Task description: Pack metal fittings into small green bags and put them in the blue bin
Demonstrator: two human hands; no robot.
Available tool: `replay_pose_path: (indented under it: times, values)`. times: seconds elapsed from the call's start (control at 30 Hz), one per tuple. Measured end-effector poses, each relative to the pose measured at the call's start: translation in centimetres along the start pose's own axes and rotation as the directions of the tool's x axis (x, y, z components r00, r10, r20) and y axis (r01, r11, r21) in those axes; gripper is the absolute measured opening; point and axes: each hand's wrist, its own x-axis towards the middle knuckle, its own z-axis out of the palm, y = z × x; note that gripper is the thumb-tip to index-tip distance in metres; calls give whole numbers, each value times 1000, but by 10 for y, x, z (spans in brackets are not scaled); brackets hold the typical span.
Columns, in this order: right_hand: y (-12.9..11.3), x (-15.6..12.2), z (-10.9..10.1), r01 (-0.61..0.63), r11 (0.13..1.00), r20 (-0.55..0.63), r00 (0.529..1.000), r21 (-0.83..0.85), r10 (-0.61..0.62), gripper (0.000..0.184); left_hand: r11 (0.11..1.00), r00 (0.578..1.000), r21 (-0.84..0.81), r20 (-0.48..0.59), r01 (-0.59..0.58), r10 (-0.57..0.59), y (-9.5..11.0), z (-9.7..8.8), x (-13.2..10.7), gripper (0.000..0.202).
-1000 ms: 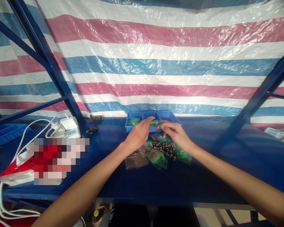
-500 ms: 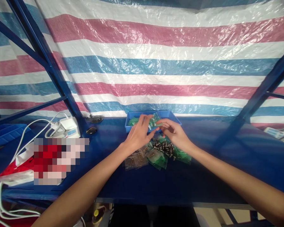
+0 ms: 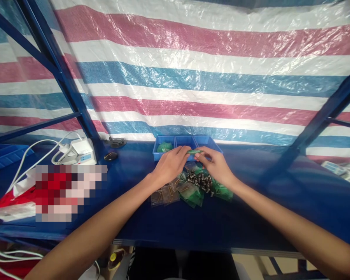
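My left hand (image 3: 170,165) and my right hand (image 3: 214,165) meet over the blue bench, both pinched on one small green plastic bag (image 3: 195,152) held between them. Just beyond the fingers stands a blue tray (image 3: 160,139) with three compartments; a green bag (image 3: 164,147) lies in its left compartment. Under my hands lies a heap of small dark metal parts (image 3: 200,180) among green bags (image 3: 192,195) and clear bags with brass pins (image 3: 165,193).
A white power adapter (image 3: 82,151) with white cables lies at the left, next to a dark mouse-like object (image 3: 110,156). A red and white bag (image 3: 14,202) lies at the near left. Blue frame posts (image 3: 61,74) rise on both sides before a striped tarpaulin.
Half a second ago the green bag was spread wide between my fingers above the tray; now it is narrow and pinched between both hands. The view has tilted slightly.
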Motion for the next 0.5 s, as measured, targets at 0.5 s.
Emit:
replay_pose_path:
  times: [0.5]
  values:
    - [-17,-5,0,157,983,-16,987,-93,-159,31,999,1000,21,15,-28,27,9,-1,-2,52]
